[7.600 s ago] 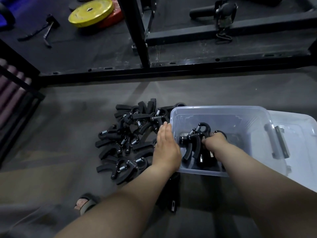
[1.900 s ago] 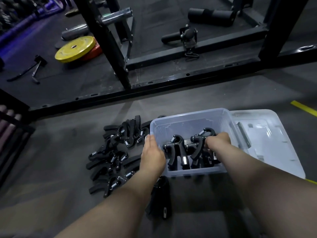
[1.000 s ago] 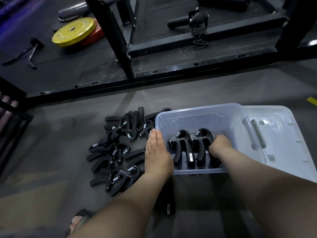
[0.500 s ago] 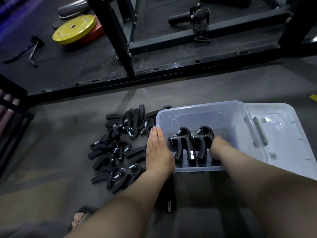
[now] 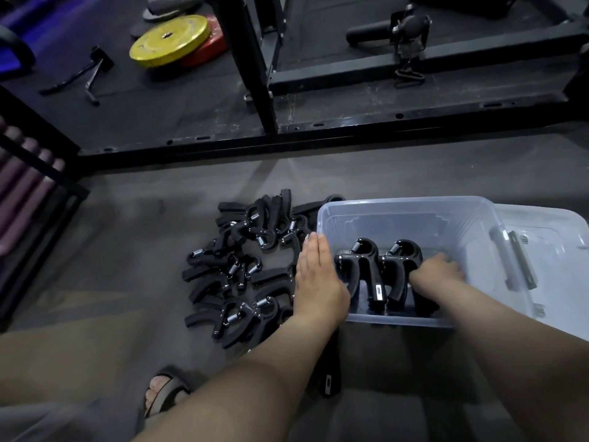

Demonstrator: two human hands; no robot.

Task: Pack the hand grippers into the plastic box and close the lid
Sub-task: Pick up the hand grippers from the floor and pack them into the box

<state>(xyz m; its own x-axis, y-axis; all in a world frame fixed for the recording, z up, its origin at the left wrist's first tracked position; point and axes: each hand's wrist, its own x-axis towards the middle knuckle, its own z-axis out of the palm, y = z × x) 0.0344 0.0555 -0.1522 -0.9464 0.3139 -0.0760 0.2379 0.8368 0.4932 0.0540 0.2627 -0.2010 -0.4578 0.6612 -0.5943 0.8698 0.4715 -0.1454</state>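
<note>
A clear plastic box [image 5: 398, 212] stands on the grey floor, its lid [image 5: 548, 250] lying open to the right. Two black hand grippers [image 5: 379, 275] stand side by side inside it near the front wall. My right hand [image 5: 438, 274] is inside the box, next to the right one; whether its fingers hold anything is hidden. My left hand [image 5: 315, 279] lies flat with straight fingers against the box's left wall. A pile of several black hand grippers [image 5: 242, 269] lies on the floor left of the box.
A black steel rack frame [image 5: 255, 68] crosses the floor behind the box. Yellow and red weight plates [image 5: 172, 39] lie at the back left. A black strap-like object [image 5: 330, 365] lies in front of the box. My sandalled foot [image 5: 162, 390] shows at the bottom.
My right hand has slid right, off the right-hand gripper and deeper into the box. The two grippers now stand on their own. My left hand stays on the box wall.
</note>
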